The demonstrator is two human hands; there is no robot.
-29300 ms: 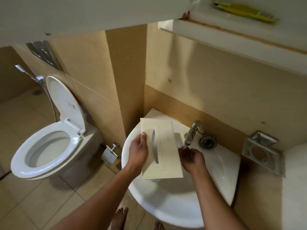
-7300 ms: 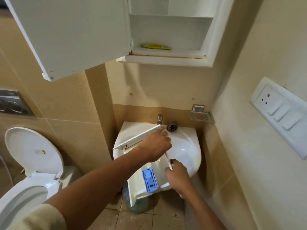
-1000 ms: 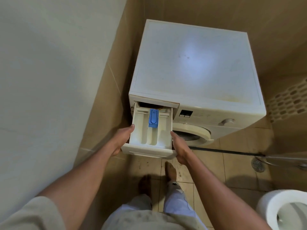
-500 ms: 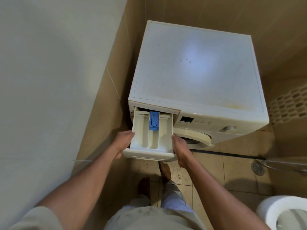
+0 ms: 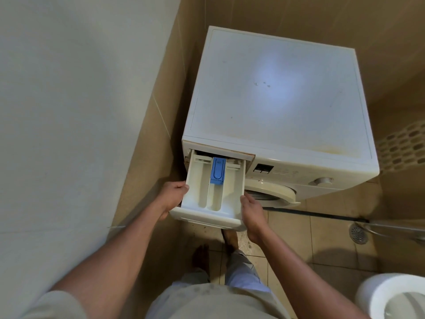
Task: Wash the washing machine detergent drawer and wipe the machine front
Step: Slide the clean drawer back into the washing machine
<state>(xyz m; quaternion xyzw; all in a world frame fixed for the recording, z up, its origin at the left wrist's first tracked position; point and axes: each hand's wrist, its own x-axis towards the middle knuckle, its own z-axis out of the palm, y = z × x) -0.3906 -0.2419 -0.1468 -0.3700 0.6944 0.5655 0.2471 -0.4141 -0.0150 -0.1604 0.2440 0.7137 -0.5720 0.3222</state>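
I judge the step in hand to be seating the detergent drawer (image 5: 213, 196) in its slot, so from my remote seat I would keep both sides moving evenly. I would hold the near front panel level, feed the side walls straight along the runners, and stop to re-align if one side binds instead of forcing it. The drawer's near end hangs out over the floor tiles, well clear of the machine front. Its far end, with the blue insert (image 5: 218, 170), sits just under the lip of the opening at the left of the washing machine (image 5: 276, 100). Most of its length is outside, so I read the push home as barely begun and the wiping of the front as not yet started.

Both forearms reach forward and down from the near edge, above my bare feet. My left hand (image 5: 171, 199) grips the drawer's left wall near the front, with fingers curled over the top rim. My right hand (image 5: 251, 212) holds the right front corner with the thumb along the upper edge. Its fingers are under the side, where I cannot see them. Past the drawer, the round door (image 5: 271, 192) sits lower right of it and the dial (image 5: 323, 180) lies farther right on the panel.
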